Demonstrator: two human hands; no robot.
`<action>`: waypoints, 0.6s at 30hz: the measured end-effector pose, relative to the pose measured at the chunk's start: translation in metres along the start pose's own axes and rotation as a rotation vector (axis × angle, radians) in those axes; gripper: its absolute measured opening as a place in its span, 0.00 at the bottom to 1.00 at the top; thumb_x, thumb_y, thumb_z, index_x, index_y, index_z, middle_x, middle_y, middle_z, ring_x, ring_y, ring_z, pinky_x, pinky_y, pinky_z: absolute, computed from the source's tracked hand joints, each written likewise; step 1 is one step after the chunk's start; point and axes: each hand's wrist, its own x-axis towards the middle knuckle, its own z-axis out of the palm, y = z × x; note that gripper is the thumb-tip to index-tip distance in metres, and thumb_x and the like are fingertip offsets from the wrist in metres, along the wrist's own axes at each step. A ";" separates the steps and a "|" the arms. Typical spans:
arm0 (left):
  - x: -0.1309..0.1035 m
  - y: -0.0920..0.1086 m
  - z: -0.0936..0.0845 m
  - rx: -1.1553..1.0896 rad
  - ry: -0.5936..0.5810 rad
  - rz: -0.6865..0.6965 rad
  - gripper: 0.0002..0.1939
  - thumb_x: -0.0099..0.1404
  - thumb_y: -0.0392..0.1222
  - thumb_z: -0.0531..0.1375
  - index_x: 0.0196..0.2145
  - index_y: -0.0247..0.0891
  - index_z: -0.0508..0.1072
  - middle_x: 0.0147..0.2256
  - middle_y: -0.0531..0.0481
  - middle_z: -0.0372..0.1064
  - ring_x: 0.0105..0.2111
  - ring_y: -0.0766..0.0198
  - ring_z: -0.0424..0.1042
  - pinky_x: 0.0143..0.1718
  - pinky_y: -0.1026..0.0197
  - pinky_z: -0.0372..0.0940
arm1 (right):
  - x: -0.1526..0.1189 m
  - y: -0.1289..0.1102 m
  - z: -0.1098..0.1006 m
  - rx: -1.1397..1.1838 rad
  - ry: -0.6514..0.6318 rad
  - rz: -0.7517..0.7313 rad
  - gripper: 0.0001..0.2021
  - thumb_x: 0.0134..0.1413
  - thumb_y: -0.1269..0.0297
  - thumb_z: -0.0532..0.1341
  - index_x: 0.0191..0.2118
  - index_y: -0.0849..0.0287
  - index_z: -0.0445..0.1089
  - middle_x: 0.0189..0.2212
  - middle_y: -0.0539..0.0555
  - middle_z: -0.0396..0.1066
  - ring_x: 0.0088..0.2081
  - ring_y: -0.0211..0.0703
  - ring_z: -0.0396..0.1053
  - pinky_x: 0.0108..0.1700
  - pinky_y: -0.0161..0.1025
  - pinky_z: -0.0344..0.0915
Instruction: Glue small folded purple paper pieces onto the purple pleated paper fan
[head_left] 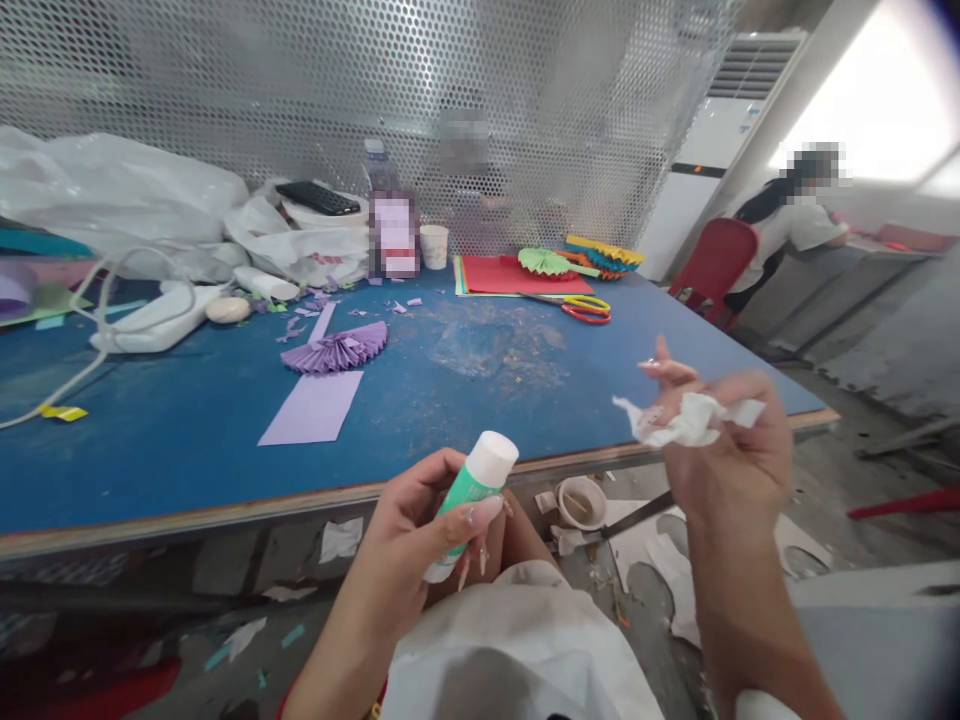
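My left hand (439,530) is wrapped round a green glue stick (472,485) with its white cap on, held tilted above my lap. Off to the right, my right hand (724,445) is raised by the table's front edge, pinching a crumpled white tissue (694,420). On the blue table (450,400) lie a purple pleated paper fan (337,347) and a flat lilac paper piece (311,410) just in front of it. Purple paper scraps (319,300) are scattered behind the fan.
Scissors (581,308) lie near a stack of coloured paper (495,275) and a green paper fan (545,262). A bottle (394,220), a paper cup (434,247) and plastic bags (112,190) line the back. A person (787,215) sits at another table on the right.
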 end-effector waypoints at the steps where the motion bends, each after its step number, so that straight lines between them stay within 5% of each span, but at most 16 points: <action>1: 0.001 -0.001 0.001 0.005 -0.005 -0.015 0.23 0.52 0.55 0.75 0.33 0.36 0.72 0.23 0.54 0.69 0.16 0.73 0.63 0.15 0.72 0.57 | -0.004 -0.001 0.001 -0.015 -0.028 -0.017 0.04 0.61 0.62 0.65 0.37 0.51 0.69 0.28 0.48 0.80 0.50 0.51 0.78 0.67 0.62 0.56; 4: 0.004 -0.004 0.006 0.021 -0.042 -0.042 0.21 0.55 0.54 0.73 0.32 0.36 0.71 0.22 0.54 0.70 0.16 0.73 0.63 0.15 0.72 0.57 | -0.014 -0.006 0.013 -0.125 -0.053 -0.141 0.01 0.66 0.65 0.61 0.40 0.51 0.68 0.35 0.49 0.82 0.52 0.50 0.77 0.66 0.63 0.58; 9: 0.007 -0.006 0.014 0.054 -0.098 -0.017 0.18 0.61 0.52 0.70 0.31 0.36 0.70 0.16 0.57 0.66 0.14 0.74 0.61 0.15 0.73 0.58 | -0.021 -0.022 0.034 -0.449 -0.150 -0.378 0.10 0.63 0.75 0.58 0.43 0.51 0.68 0.43 0.48 0.83 0.53 0.46 0.76 0.67 0.60 0.59; 18: 0.002 -0.011 0.016 0.047 -0.054 0.041 0.17 0.62 0.51 0.70 0.33 0.38 0.70 0.19 0.58 0.67 0.14 0.75 0.61 0.16 0.73 0.56 | -0.047 -0.016 0.060 -0.468 -0.046 -0.237 0.13 0.57 0.80 0.61 0.45 0.56 0.70 0.47 0.52 0.82 0.50 0.47 0.79 0.63 0.57 0.63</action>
